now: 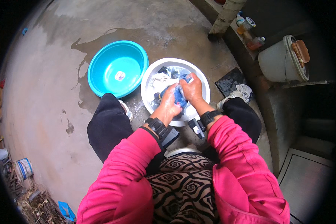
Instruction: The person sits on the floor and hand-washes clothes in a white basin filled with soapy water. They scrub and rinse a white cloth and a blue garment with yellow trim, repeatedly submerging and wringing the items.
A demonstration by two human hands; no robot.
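Between my feet stands a white basin (203, 92) of water with wet laundry in it. My left hand (169, 101) and my right hand (192, 87) both grip a wet blue cloth (180, 96) over the basin, close together, with suds on the fabric and fingers. Left of the blue cloth a white cloth (160, 81) lies in the water. Dark fabric (164, 70) shows at the basin's far side. The lower parts of the blue cloth are hidden behind my hands.
A turquoise basin (106, 67) with a label inside touches the white basin's left side. Water wets the concrete floor (156, 36). On the right are a dark slab (229, 81), a crumpled white cloth (244, 91), a lidded white bucket (274, 61), bottles (255, 43) and a pipe (225, 19).
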